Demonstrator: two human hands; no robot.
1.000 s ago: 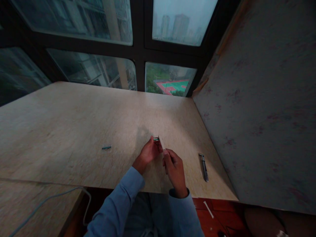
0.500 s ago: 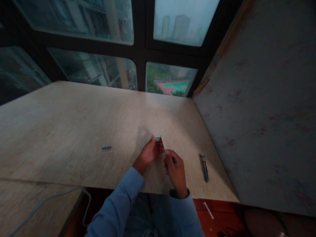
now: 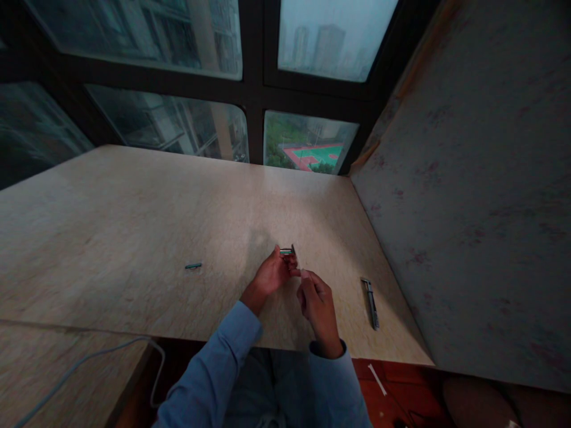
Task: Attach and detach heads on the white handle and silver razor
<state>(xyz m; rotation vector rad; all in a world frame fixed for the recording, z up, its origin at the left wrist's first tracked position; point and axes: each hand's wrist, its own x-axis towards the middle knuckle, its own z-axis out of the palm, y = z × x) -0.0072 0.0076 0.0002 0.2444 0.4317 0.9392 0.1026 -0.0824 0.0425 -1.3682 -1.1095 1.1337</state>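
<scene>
With the left hand (image 3: 272, 276), fingers pinched on a small metal piece (image 3: 286, 252), held just above the surface (image 3: 134, 238). On the right hand (image 3: 317, 306), fingers curled together, tips just beside that piece (pinching anything or not: cannot tell). Well left of the left fingers lies a small teal bit (image 3: 193, 266). Near the right fingers, on their right, lies a dark metal strip (image 3: 370, 303).
</scene>
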